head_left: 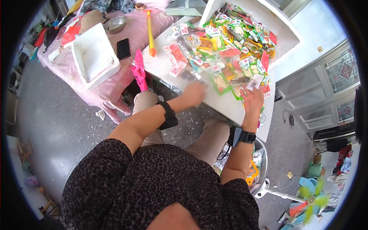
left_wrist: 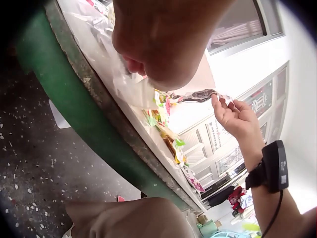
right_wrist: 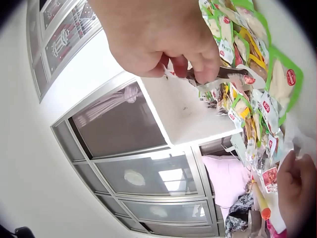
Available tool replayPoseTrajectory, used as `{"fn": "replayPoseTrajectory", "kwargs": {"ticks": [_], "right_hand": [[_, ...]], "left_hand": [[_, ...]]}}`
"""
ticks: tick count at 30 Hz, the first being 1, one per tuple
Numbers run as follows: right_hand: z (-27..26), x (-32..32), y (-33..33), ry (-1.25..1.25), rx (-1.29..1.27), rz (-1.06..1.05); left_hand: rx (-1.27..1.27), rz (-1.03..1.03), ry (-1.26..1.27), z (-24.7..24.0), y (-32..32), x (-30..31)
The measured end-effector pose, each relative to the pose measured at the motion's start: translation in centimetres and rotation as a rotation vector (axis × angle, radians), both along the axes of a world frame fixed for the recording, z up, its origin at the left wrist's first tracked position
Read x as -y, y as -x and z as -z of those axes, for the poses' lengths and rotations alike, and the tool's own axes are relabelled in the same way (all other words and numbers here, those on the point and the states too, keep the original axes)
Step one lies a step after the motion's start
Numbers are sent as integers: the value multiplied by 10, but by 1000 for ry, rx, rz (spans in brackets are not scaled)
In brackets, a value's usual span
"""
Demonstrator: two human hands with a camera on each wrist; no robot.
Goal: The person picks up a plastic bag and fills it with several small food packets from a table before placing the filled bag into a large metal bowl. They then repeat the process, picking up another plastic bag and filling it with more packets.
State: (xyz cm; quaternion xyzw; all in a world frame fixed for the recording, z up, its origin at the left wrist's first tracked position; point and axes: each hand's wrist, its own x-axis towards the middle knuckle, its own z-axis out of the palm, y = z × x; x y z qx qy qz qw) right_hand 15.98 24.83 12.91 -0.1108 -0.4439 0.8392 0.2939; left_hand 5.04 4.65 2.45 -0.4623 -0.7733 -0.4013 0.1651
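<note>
My right hand (head_left: 252,100) pinches a small clear packet of dark food (right_wrist: 233,73) with a white label (head_left: 255,81), raised at the right side of the white table. In the right wrist view its fingers curl over the packet's end. My left hand (head_left: 194,94), blurred, is at the table's near edge with fingers curled. It grips a thin clear plastic bag (right_wrist: 298,141), which spreads over part of the pile. Many small food packets (head_left: 230,50), in green, yellow, red and clear wrappings, lie heaped across the table and in the white foam box.
The tipped foam box (head_left: 285,42) stands at the back right. A yellow toy hammer (head_left: 150,36) and a pink bag (head_left: 139,71) lie at the table's left. A foam tray (head_left: 96,57) and phone (head_left: 123,49) rest on a pink cloth. A metal basin (head_left: 262,161) stands below right.
</note>
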Motion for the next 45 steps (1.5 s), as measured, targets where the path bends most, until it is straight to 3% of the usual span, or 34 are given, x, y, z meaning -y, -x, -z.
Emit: {"fn": "replayPoseTrajectory", "kwargs": {"ticks": [8,12,14,17,20,21,23,24,25,28,29,30,32,36,39,43,45], "right_hand": [[3,49,-29,-66,89,-290],[15,83,-29,-425,257,-282],[14,93,-30,-459,259,-312],[22,96,-32,-530,219,-363],[36,101,-38,-453,304,-244],[36,104,-42,-368,278,-136],[56,92,-51,-442,329,114],[64,87,-58,-478,356,240],[66,87,-64,-463,426,302],[76,86,-81,-70,487,99],[76,86,-88,141,333,-100],[67,92,-90,228,254,-144],[54,107,-90,402,91,-232],[85,100,-80,297,126,-120],[93,95,-76,202,189,23],[92,80,-76,49,277,226],[94,74,-74,6,310,278]], "left_hand": [[99,84,-73,-64,-53,4],[264,113,-134,-60,-62,3],[303,126,-108,-52,-61,6],[731,129,224,-76,-63,16],[943,304,-105,-35,-60,5],[1054,310,-203,-17,-55,-1],[1276,319,-400,12,-45,-14],[1411,331,-433,2,-46,-9],[1545,343,-468,-21,-49,1],[1771,411,-513,-30,-50,3],[1795,469,-510,-28,-52,2],[1818,527,-507,-25,-54,0],[1829,556,-508,-21,-57,-3],[1765,521,-516,-27,-72,-7],[1436,345,-206,-25,-65,-4],[264,-145,69,-12,-50,10],[304,-138,264,-19,-44,14]]}}
